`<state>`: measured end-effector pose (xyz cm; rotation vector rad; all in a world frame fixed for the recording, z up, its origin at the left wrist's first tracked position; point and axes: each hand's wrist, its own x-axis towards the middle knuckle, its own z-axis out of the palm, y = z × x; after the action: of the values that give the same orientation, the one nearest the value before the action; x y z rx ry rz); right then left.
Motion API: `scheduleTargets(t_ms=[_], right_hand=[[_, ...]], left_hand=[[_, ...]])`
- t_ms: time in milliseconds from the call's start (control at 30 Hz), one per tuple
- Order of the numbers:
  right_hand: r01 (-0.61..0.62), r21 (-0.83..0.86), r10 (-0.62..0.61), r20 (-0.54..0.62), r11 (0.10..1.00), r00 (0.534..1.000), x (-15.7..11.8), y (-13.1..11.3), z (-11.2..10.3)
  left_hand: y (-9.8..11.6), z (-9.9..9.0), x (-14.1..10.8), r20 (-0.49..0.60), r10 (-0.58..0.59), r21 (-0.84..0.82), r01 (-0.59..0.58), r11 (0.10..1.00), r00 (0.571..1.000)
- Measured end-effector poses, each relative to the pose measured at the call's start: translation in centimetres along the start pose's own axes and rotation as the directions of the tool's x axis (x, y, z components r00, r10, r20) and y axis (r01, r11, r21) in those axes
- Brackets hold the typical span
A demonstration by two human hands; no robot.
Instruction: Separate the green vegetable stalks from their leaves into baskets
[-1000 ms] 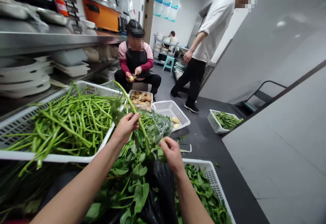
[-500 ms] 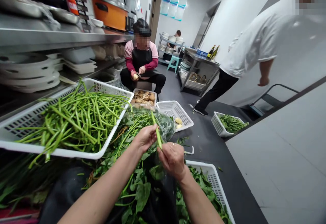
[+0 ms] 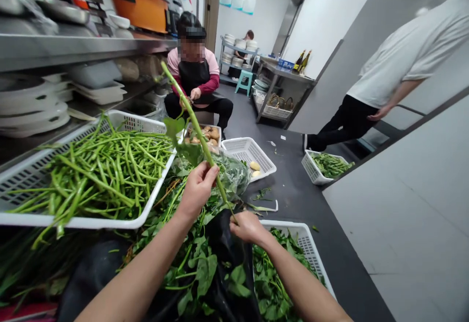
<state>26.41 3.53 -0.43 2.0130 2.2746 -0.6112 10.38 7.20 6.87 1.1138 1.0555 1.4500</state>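
Observation:
A long green stem [image 3: 194, 119] with a leaf near its upper part slants across the middle of the view. My left hand [image 3: 200, 185] pinches it between thumb and fingers. Lower and to the right, my right hand [image 3: 247, 226] is closed at the stem's thin lower end. Below both hands lies a heap of leafy greens [image 3: 205, 268] on dark plastic or cloth. To the left, a white basket [image 3: 141, 218] holds many green stems. A second white basket [image 3: 318, 263] at the lower right holds loose leaves.
A seated person [image 3: 194, 75] works behind a box of potatoes [image 3: 212, 134]. A white basket [image 3: 238, 148] holds two peeled pieces. Another person [image 3: 395, 63] walks at the right, beside a basket of greens [image 3: 331, 165]. Steel shelving [image 3: 91, 46] runs along the left.
The stem between my hands now stands longer and higher, with a leaf on it. My right hand has moved slightly down. The walking person has moved right, and the view has shifted.

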Motion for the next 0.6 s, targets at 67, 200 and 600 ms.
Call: scheduleTargets(t_ms=[67,200,600], right_hand=[[-0.033,-0.085,0.031,-0.027,0.996,0.999,-1.6,1.8,-0.8],[-0.140,-0.168,0.136,-0.039,0.976,0.990,-5.8,6.4,-1.2],[0.085,0.250,-0.009,-0.291,0.964,0.957,-5.5,5.5,2.2]], left_hand=[[-0.1,-0.5,0.4,0.022,-0.062,0.019,0.061,0.998,0.998],[-2.2,-1.1,0.7,0.013,-0.180,0.041,0.179,0.983,0.984],[-4.5,-3.0,-0.5,-0.013,-0.206,0.218,0.204,0.954,0.979]])
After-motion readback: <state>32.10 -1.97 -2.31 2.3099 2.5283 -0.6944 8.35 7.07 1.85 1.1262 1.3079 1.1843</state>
